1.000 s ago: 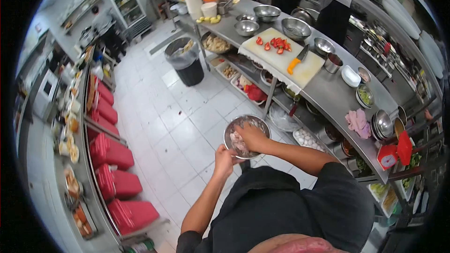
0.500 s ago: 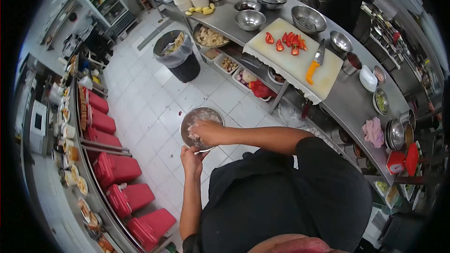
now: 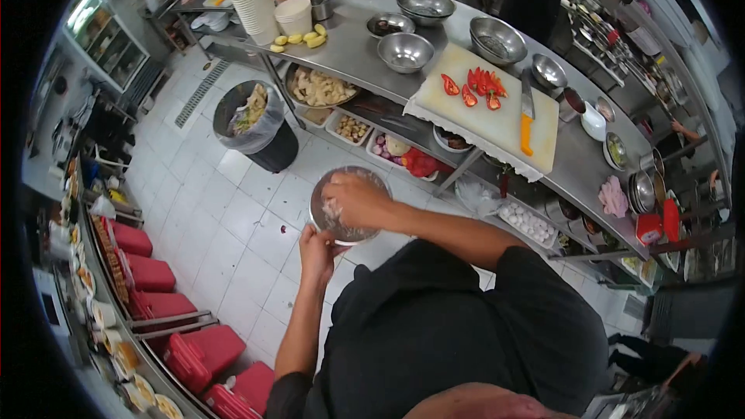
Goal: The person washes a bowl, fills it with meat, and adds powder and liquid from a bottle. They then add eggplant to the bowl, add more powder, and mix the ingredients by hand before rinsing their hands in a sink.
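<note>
My left hand (image 3: pixel 317 254) grips the near-left rim of a round steel bowl (image 3: pixel 380 180), holding it above the tiled floor. My right hand (image 3: pixel 353 200) reaches down inside the bowl, its fingers curled into wet, pale food (image 3: pixel 332 208) that looks like raw meat pieces. The fingertips are hidden in the food. On the steel counter to the right lies a white cutting board (image 3: pixel 442 120) with cut red peppers (image 3: pixel 487 84) and an orange-handled knife (image 3: pixel 528 120).
A lined bin (image 3: pixel 273 147) stands on the floor ahead. Red lidded boxes (image 3: pixel 203 353) line the left counter. Several steel bowls (image 3: pixel 406 53) and stacked white tubs (image 3: pixel 254 12) sit on the right counter (image 3: pixel 353 50). A co-worker in a dark apron (image 3: pixel 531 8) stands behind it.
The view has turned, so the bin and counters sit further left. My right hand has shifted within the bowl, now nearer its far side. My left hand keeps its hold on the rim.
</note>
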Motion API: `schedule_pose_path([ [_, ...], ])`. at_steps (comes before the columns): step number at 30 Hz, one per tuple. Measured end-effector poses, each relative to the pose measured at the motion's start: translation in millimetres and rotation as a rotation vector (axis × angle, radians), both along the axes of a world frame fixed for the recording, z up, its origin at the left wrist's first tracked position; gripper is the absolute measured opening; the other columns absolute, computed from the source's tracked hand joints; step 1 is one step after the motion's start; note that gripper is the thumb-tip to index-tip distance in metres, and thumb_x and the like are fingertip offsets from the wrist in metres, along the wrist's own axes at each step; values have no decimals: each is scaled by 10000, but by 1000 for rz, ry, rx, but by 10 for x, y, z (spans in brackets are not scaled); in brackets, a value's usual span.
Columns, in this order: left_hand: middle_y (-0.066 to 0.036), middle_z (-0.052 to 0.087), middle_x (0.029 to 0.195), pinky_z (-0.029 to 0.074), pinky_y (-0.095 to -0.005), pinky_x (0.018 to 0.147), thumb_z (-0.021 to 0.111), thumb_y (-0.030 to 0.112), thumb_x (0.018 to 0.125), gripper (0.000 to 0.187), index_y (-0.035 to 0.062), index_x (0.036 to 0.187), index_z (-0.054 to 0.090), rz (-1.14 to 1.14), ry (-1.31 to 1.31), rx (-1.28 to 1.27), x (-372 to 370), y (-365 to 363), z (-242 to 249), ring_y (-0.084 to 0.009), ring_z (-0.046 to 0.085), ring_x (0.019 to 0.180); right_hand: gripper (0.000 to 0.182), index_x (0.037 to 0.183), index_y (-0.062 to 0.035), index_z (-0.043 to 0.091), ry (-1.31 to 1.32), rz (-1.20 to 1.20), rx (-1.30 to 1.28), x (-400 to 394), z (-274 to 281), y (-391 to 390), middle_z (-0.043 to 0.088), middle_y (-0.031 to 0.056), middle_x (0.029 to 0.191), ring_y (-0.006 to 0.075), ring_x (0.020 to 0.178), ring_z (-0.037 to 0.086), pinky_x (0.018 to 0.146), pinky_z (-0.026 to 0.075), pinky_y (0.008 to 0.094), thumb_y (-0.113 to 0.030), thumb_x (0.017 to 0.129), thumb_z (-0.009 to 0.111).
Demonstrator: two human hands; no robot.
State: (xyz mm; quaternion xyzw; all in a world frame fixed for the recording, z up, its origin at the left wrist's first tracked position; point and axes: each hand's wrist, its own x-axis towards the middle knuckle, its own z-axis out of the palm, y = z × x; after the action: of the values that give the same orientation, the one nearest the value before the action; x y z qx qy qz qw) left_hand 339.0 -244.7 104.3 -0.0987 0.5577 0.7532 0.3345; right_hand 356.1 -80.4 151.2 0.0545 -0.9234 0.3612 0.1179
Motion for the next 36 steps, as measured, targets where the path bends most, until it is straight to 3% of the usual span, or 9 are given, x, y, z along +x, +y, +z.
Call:
schedule_pose_path([
  [7,-140,591,880,600,-384,600,479,-63,727,186,23,891,471,-238,-2,27,-911,821,312,-263,653,709,196,844,-39,647,249,-338,-121,-454,574,587,599,130,858,324,837,586,736,463,431,-29,648,641],
  [10,-144,592,873,604,-387,604,494,-62,731,182,23,890,468,-290,-41,57,-1115,1164,345,-258,653,706,160,832,-28,632,201,-225,170,-722,172,1102,591,118,821,313,766,593,682,474,410,7,677,616],
  [14,-128,595,878,601,-411,658,502,-35,742,182,40,902,460,-283,-8,38,-1430,1590,434,-268,656,744,164,851,-26,644,373,-330,-91,-1026,831,1529,601,123,803,293,712,612,649,489,360,4,691,622],
  [18,-123,605,882,605,-390,642,507,-36,749,179,37,909,473,-275,-5,74,-1744,1944,567,-235,657,745,214,909,0,650,203,-260,-105,-1579,504,2059,627,115,816,239,687,625,656,502,312,19,697,629],
  [24,-95,584,910,584,-363,656,500,-16,776,223,35,993,489,-334,44,114,-2560,2678,832,-221,629,812,180,947,-28,651,159,-274,-891,-1594,998,2910,643,67,879,135,767,609,695,502,284,-15,768,653],
  [28,-148,537,1003,576,-433,708,481,-31,780,249,-3,1025,448,-390,163,185,-3502,3478,776,-270,592,853,209,986,-29,596,401,-320,-1303,-1196,951,3393,607,86,887,172,762,580,644,454,289,11,786,643],
  [32,-135,534,939,570,-443,735,461,-37,802,105,-16,897,499,-329,62,314,-4366,4519,630,-278,571,834,156,964,-16,573,639,-636,-1451,-531,693,3307,585,89,855,174,769,553,644,421,262,-1,812,607],
  [34,-148,558,992,560,-422,791,470,-32,822,122,-39,920,543,-419,50,464,-5130,5140,11,-289,582,875,139,955,-17,563,811,-818,-1441,-146,569,3081,574,88,839,167,747,538,632,414,254,6,821,591],
  [36,-146,564,1116,521,-410,888,485,38,867,238,-45,1083,541,-544,229,488,-5439,5630,-26,-274,582,964,127,944,-15,554,1022,-1069,-1421,230,404,2631,560,86,819,160,715,522,615,411,252,22,825,576],
])
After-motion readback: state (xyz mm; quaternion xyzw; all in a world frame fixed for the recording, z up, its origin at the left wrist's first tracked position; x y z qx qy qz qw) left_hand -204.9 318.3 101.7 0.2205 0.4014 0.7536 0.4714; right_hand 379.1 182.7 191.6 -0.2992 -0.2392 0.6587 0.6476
